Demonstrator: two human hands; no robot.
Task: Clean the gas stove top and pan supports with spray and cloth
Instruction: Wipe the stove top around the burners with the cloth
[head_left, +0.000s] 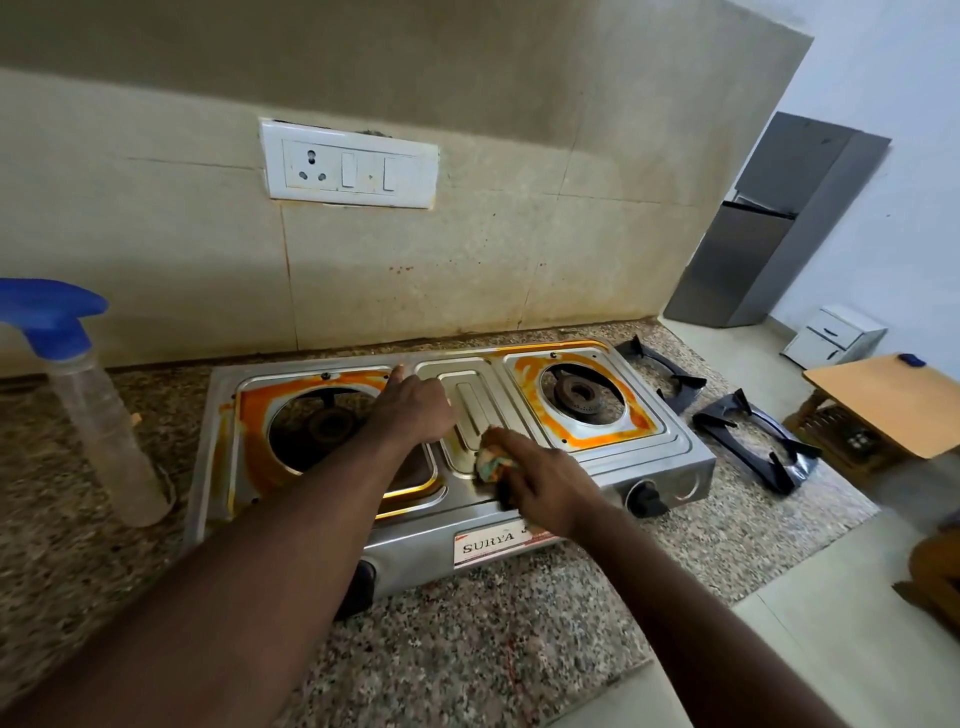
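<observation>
Centrally, crumpled cloth (491, 463) on steel stove (680, 448)

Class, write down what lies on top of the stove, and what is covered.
On the stove rest the left hand and a cloth gripped by the right hand; orange stains ring both burners. The steel beneath hands and cloth is hidden.

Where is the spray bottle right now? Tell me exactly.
In the head view, the spray bottle stands upright at the far left on the granite counter, just left of the stove.
</observation>
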